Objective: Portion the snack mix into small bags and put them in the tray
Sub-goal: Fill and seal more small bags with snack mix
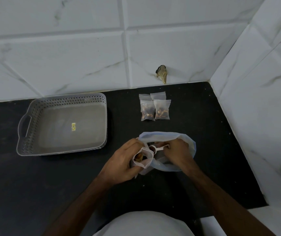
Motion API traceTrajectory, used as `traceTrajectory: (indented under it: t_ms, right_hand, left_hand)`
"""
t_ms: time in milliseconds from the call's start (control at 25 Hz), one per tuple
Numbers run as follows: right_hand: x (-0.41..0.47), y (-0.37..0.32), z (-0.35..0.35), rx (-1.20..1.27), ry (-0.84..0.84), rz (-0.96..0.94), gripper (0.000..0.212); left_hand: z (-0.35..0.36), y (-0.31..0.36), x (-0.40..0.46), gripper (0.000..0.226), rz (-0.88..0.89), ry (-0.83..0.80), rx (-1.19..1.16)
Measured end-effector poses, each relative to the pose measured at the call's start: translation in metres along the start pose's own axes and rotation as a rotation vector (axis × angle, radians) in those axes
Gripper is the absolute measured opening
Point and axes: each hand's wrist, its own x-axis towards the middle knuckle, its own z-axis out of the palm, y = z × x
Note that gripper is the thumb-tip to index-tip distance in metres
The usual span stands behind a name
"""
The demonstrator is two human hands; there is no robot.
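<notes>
Head view: left hand (119, 160) grips small bag (143, 159); right hand (177, 154) pinches spoon (158, 148).

**Home kitchen counter corner**

Black stone countertop (51, 184) meets white marble-look wall tiles (68, 48) on two sides. Grey perforated plastic tray (24, 126), small zip bags of snack mix (155, 108): domestic food prep, not a lab.
</notes>
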Motion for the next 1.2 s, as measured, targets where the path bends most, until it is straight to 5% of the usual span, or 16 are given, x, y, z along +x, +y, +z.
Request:
traceTrajectory:
  t_ms: [160, 320, 480, 880, 1040, 1200]
  right_hand:
    - [-0.007, 0.004, -0.010, 0.229, -0.055, -0.214, 0.025]
    - [-0.012, 0.012, -0.018, 0.164, -0.019, -0.315, 0.016]
    - [-0.014, 0.010, -0.016, 0.203, -0.087, -0.310, 0.016]
    - [-0.016, 0.018, -0.045, 0.916, -0.406, -0.050, 0.029]
    - [-0.036, 0.029, -0.070, 1.223, -0.415, -0.060, 0.025]
    - [-0.054, 0.035, -0.103, 1.296, -0.252, -0.112, 0.026]
  left_hand:
    - [-0.003, -0.006, 0.002, 0.015, -0.046, -0.007, 0.033]
    - [-0.004, -0.008, -0.002, 0.017, -0.049, -0.010, 0.019]
    - [-0.003, -0.008, -0.002, 0.017, -0.055, 0.006, 0.018]
    - [0.003, -0.008, -0.001, 0.018, -0.073, 0.008, 0.083]
    - [-0.001, -0.007, -0.001, 0.017, -0.140, 0.048, 0.108]
    - [-0.002, -0.010, -0.002, 0.016, -0.212, 0.078, 0.026]
